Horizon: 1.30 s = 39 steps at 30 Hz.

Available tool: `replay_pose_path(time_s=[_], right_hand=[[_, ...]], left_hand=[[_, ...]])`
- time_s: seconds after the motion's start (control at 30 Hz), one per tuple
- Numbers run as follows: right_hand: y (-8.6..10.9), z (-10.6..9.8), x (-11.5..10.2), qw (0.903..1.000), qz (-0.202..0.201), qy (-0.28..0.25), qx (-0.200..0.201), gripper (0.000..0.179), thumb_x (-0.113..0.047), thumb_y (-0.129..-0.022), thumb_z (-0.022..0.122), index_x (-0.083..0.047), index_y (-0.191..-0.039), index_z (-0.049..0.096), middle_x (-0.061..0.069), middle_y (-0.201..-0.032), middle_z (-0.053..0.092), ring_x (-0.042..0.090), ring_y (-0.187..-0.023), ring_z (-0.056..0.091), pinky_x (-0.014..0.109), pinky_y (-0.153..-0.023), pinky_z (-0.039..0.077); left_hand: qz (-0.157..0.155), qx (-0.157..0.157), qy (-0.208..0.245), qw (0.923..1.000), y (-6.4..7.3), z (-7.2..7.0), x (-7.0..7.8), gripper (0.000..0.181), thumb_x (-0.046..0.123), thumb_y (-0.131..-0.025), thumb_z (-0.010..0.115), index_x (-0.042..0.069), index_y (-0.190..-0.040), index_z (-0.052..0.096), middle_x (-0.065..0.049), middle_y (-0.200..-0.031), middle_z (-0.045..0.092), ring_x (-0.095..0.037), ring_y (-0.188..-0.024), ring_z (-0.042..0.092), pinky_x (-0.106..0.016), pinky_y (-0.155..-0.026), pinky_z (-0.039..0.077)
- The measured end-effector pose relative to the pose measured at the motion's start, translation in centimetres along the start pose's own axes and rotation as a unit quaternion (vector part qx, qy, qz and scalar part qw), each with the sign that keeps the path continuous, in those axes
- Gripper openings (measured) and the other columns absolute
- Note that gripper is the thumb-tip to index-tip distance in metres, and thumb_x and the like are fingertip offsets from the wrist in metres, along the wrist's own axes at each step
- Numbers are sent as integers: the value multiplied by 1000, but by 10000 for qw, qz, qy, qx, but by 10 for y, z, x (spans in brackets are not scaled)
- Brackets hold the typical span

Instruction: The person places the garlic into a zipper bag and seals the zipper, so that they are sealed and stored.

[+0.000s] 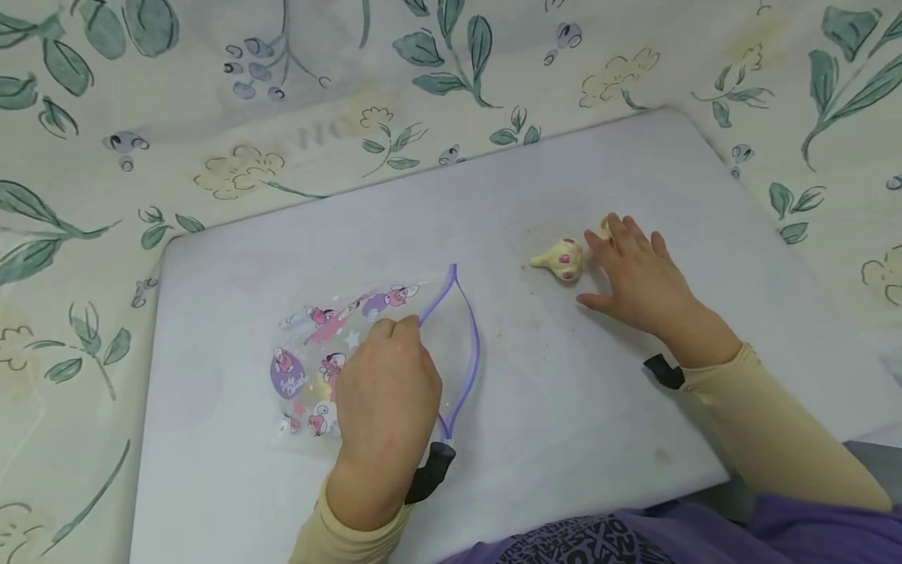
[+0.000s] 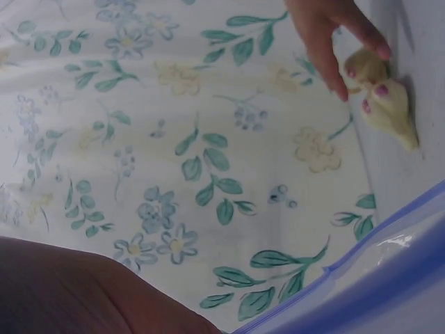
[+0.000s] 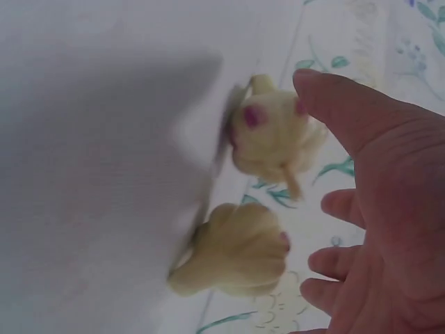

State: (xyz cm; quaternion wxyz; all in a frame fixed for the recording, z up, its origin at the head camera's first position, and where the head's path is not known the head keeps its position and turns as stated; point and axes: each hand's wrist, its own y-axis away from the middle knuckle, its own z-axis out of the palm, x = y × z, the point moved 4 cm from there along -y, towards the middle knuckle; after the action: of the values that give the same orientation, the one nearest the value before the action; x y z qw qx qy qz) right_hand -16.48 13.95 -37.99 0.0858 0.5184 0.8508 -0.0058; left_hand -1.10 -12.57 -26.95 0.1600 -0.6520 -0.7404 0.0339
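A clear cartoon-printed zip bag [image 1: 289,376] with a purple zip edge lies on the white table, its mouth parted toward the right. My left hand [image 1: 387,392] grips the bag near that mouth with curled fingers; the fingertips are hidden beneath the hand. To the right, two pale garlic bulbs with purple-pink spots sit close together. One garlic bulb [image 1: 566,260] shows in full, while the other garlic bulb [image 1: 604,229] is mostly covered by my right hand [image 1: 637,278]. In the right wrist view, that hand's fingers [image 3: 379,104] are spread beside both bulbs and hold neither.
The white tabletop [image 1: 564,407] has small dark specks around the garlic. Behind and beside it hangs a cream cloth [image 1: 521,63] printed with leaves and flowers. Black straps [image 1: 430,474] sit at both wrists.
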Motion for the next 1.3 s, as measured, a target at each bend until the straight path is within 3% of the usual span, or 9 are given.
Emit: replay_pose_path(time_s=[0.1, 0.37, 0.73, 1.0, 1.3], right_hand=[[2, 8, 7, 9999, 33, 6, -165, 92, -54, -82, 64, -13, -151, 19, 21, -158, 0, 40, -145, 3, 66, -109, 11], [2, 18, 19, 9999, 6, -72, -94, 88, -48, -83, 65, -13, -150, 20, 15, -159, -3, 38, -146, 2, 63, -111, 11], [-14, 16, 37, 9984, 76, -412, 375, 68, -27, -83, 69, -10, -141, 38, 28, -146, 28, 47, -134, 29, 58, -108, 26], [-23, 20, 42, 9970, 336, -668, 195, 64, -19, -87, 64, -17, -144, 34, 23, -146, 28, 49, -124, 38, 63, -89, 40], [-25, 22, 41, 9977, 142, -598, 298, 48, -15, -89, 61, -16, -134, 44, 19, -138, 37, 44, -97, 56, 53, -71, 48]], left_hand=[[-6, -18, 2, 10000, 0, 0, -1, 18, 3, -85, 56, 1, -97, 70, -12, -79, 64, -30, -60, 63, -41, -48, 51], [-80, -103, 9, 9999, 2, 0, -2, 20, 4, -86, 57, 2, -101, 70, -13, -86, 67, -29, -64, 65, -40, -50, 53], [33, 31, -26, 10000, 5, 2, 0, 18, 3, -85, 56, 2, -97, 70, -12, -80, 65, -29, -61, 64, -41, -50, 53], [-42, -86, -88, 9999, 5, 1, -1, 21, 5, -85, 58, 1, -102, 70, -14, -86, 67, -29, -65, 66, -40, -52, 54], [-35, -88, -107, 9999, 4, 2, 1, 20, 5, -85, 58, 1, -102, 69, -14, -85, 67, -29, -65, 66, -40, -52, 54]])
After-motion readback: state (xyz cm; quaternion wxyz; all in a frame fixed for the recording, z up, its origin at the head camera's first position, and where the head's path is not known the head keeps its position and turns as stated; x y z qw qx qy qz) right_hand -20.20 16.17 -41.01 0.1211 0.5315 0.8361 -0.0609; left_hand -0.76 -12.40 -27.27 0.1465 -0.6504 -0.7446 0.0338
